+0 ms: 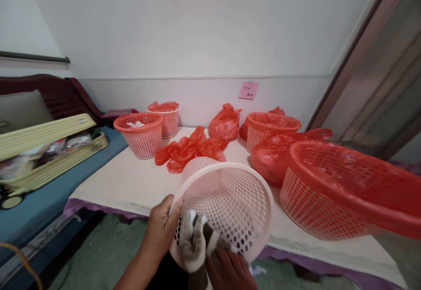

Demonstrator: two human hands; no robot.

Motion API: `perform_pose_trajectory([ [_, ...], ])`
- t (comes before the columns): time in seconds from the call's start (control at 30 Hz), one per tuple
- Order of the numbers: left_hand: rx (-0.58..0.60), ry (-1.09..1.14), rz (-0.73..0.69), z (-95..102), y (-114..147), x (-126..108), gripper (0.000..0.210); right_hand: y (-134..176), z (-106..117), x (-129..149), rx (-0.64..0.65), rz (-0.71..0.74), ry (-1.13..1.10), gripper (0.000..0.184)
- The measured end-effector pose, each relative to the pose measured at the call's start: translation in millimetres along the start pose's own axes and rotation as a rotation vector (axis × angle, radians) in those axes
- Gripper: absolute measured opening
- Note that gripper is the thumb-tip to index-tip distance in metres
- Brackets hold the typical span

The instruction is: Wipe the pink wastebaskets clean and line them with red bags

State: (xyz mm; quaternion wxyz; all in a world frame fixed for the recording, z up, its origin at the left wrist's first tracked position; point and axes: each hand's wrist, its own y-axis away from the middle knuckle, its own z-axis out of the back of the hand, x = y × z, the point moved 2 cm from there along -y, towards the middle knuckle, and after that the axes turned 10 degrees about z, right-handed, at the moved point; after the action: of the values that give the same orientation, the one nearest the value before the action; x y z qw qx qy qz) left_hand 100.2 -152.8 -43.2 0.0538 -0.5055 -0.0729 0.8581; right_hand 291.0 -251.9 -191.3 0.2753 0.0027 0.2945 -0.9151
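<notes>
A pale pink perforated plastic basket is tipped toward me at the table's front edge, its mouth facing me. My left hand is closed on the left side of its rim, thumb over the edge. My right hand is low at the basket's mouth, fingers curled on a folded grey, white and brown fluffy cloth. Part of the cloth lies against the basket's inner wall. The lower end of the cloth runs out of view at the bottom.
Red plastic bags lie crumpled behind the basket. A large red basket lined with a red bag stands right. Smaller baskets stand back left. A pink note is on the wall. An open yellow suitcase lies left.
</notes>
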Motion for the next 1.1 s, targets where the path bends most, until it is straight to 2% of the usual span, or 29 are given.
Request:
perform_pose_trajectory([
  [0.13,0.022,0.011,-0.002,-3.9,-1.5,-6.1,0.038,-17.1,-5.5,-5.6,-0.066,0.034,-0.028,0.032],
  [0.23,-0.065,0.057,0.023,1.5,1.4,-1.5,0.039,-27.0,-10.8,-1.0,-0.084,0.072,-0.042,0.029],
  [0.33,-0.141,0.127,0.077,4.9,11.3,7.7,0.038,-41.0,-4.0,8.1,-0.134,0.062,-0.095,0.026],
  [0.43,-0.077,0.191,0.151,-4.1,27.8,15.8,0.034,-65.4,16.0,14.2,-0.131,-0.027,-0.313,0.031],
  [0.5,-0.017,0.238,0.197,-12.2,38.3,20.2,0.032,-82.8,28.8,16.7,-0.067,-0.113,-0.564,0.046],
  [0.6,-0.023,0.218,0.207,-15.0,45.0,26.2,0.034,-98.7,38.3,21.2,-0.015,-0.142,-0.807,0.056],
  [0.67,-0.041,0.147,0.169,-10.9,43.1,29.3,0.036,-99.4,34.9,22.0,0.105,-0.113,-0.787,0.051],
  [0.73,-0.066,0.109,0.131,-5.7,39.3,31.2,0.035,-94.1,26.8,15.4,0.299,-0.116,-0.613,0.039],
  [0.8,-0.11,0.11,0.107,-2.6,36.7,31.4,0.034,-87.8,19.8,-1.1,0.453,-0.152,-0.416,0.03],
  [0.87,-0.133,0.106,0.081,-3.8,36.4,29.5,0.033,-84.3,16.8,-23.5,0.549,-0.199,-0.267,0.028],
  [0.97,-0.103,0.068,0.036,-10.7,37.7,23.9,0.034,-89.1,18.7,-48.5,0.565,-0.273,-0.193,0.028],
  [1.03,-0.087,0.048,0.012,-14.3,38.2,18.9,0.034,-98.9,20.0,-47.5,0.473,-0.309,-0.254,0.029],
  [1.1,-0.078,0.039,-0.023,-14.9,38.2,13.3,0.033,-111.6,17.5,-32.6,0.34,-0.288,-0.35,0.027],
])
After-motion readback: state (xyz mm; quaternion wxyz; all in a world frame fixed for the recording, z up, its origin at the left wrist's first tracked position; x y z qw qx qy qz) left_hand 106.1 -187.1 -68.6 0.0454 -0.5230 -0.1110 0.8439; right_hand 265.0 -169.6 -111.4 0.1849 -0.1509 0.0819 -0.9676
